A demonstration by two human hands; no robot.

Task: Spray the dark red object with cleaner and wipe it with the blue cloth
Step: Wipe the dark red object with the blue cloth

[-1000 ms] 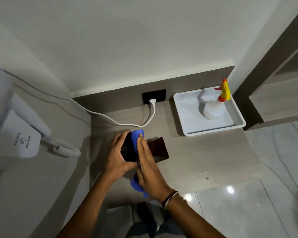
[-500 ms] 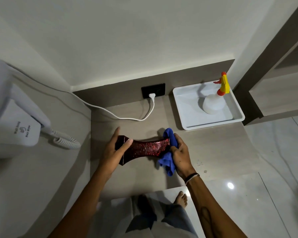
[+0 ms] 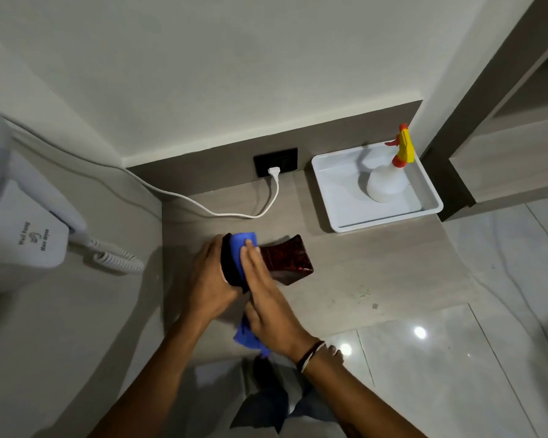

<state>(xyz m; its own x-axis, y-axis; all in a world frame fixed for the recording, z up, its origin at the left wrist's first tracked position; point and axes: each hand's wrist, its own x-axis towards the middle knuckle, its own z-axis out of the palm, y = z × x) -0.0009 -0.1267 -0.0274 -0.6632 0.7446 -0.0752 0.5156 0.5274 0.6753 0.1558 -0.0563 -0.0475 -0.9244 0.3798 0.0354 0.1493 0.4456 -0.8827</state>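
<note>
While left fingers point(image 3: 217, 248) grip it, dark red object point(image 3: 287, 259) lies clothed.

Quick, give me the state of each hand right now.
Left hand: closed around the near end of the dark red object, steadying it.
Right hand: fingers extended, pressing the blue cloth onto the object.

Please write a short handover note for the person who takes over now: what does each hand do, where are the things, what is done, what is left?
Left hand: grips the left end of the dark red object, above the counter.
Right hand: presses the blue cloth on the object's left part; a cloth tail hangs below the hand.
Spray bottle: upright in the white tray, untouched.
Done: spraying seems finished, wiping is under way.
Left: wipe the exposed right end, then set the object down.
</note>
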